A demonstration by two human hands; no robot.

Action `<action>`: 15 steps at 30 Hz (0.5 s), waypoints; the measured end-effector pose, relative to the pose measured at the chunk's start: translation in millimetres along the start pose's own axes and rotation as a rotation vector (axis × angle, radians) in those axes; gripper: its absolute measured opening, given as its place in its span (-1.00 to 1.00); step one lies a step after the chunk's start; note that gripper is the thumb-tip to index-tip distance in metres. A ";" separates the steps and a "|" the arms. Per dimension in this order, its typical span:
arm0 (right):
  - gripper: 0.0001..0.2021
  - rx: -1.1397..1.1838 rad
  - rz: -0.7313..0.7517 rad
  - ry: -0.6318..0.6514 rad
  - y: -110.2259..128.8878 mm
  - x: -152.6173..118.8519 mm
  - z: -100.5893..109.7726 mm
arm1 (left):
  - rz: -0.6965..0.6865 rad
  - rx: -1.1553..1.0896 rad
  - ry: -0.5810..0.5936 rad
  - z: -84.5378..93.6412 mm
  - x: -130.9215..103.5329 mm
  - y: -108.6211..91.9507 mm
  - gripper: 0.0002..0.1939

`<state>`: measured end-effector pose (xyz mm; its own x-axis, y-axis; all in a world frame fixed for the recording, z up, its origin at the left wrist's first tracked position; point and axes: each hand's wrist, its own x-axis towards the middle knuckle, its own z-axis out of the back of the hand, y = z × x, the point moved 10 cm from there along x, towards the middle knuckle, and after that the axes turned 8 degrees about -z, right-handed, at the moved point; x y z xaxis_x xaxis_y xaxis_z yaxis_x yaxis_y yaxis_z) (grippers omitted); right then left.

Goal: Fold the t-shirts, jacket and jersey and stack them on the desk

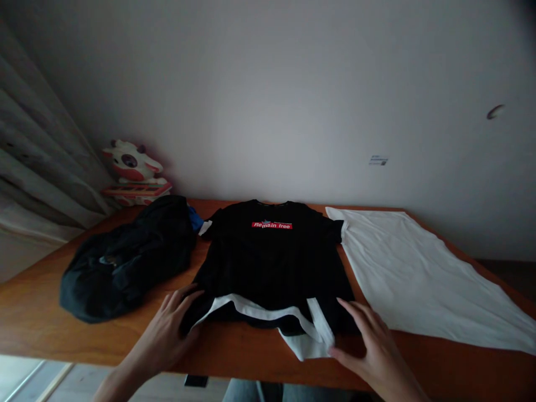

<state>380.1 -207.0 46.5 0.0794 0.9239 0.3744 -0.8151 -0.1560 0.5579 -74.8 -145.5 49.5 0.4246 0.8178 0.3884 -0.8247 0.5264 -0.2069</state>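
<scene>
Black, soft-looking T-shirt (272, 262) lies flat at the middle of a wooden table (234, 353), its wavy white band (263, 312) rumpled along the near hem.

The left hand (165, 324) curves over the hem's left corner, though whether it grips cannot be told; the right hand (372, 340) is open, thumb and fingers spread about the right corner. Left, a dark garment (129, 262) bulges in a crumpled heap; right, lightly creased white cloth (419, 273) spreads out. Far left, a glossy cow toy (134, 167) sits by a pleated curtain (37, 139), against a smooth pale wall (268, 111). Wood shows along the near edge and in narrow gaps beside the shirt.
</scene>
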 end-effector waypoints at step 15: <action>-0.60 0.296 -0.345 0.040 -13.6 54.7 47.3 | 0.411 -0.218 -0.060 73.4 40.4 55.0 -0.42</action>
<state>422.6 -170.9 94.5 0.2904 0.9512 0.1043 -0.5451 0.0749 0.8350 -130.4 -100.6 119.7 0.0517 0.9572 0.2849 -0.8195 0.2037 -0.5357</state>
